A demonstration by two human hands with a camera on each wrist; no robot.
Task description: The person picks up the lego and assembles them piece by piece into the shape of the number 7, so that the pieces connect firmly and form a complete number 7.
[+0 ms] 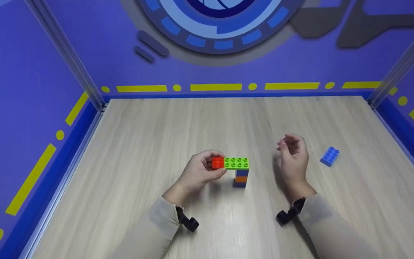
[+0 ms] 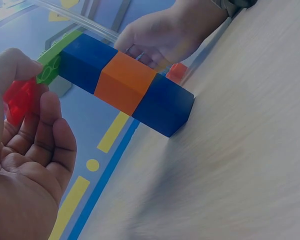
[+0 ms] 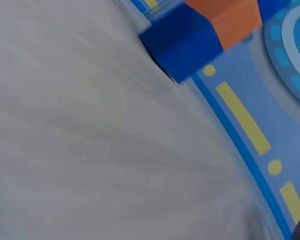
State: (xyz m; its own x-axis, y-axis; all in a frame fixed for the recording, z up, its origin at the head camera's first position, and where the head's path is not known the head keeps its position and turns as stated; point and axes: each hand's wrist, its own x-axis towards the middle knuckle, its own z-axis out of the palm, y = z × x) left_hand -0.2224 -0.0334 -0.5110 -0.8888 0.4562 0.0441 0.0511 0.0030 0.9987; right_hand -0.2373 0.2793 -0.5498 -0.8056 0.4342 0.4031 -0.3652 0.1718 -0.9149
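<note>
My left hand pinches a small red toy building brick between thumb and fingers, at the left end of a long green brick. The thumb also touches the green brick's edge in the left wrist view. Whether red and green are joined cannot be told. Beneath the green brick's right part stands an upright stack: a blue brick, an orange brick and a lower blue brick on the table. My right hand is right of the stack, fingers loosely bent, nothing visible in it.
A loose blue brick lies on the wooden table, right of my right hand. A small red-orange piece shows behind the stack in the left wrist view, partly hidden. Blue-purple panels border the table's back and sides.
</note>
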